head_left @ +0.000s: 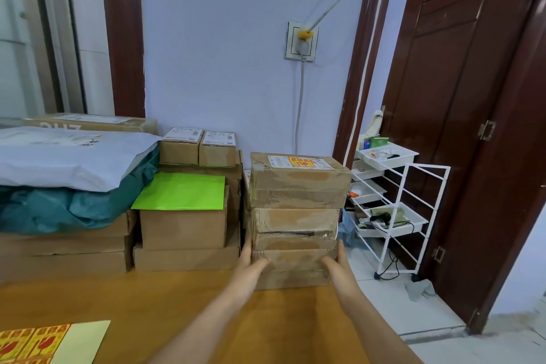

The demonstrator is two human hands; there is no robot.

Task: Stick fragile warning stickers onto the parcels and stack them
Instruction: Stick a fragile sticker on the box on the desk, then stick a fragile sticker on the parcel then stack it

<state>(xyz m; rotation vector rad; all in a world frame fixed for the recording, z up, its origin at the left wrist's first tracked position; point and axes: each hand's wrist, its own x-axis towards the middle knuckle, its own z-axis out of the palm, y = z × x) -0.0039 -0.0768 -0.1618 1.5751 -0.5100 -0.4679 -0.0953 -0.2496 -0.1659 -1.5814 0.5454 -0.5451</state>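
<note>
Both hands are pressing a stack (295,216) of four parcels standing at the table's (177,304) far right: left hand (251,263) and right hand (336,263) are flanking its bottom, fingers straight. One sticker (301,162) is lying on top; a sticker sheet (32,341) is lying near left.

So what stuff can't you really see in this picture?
- Head view: the print on the yellow-and-red sticker on the top parcel is too small to read.
- The sticker sheet is cut off by the bottom-left edge.
- The tops of the lower parcels are hidden by those stacked above, so any stickers can't be seen.
- The fingers of the left hand and right hand are partly hidden behind the stack's sides.
</note>
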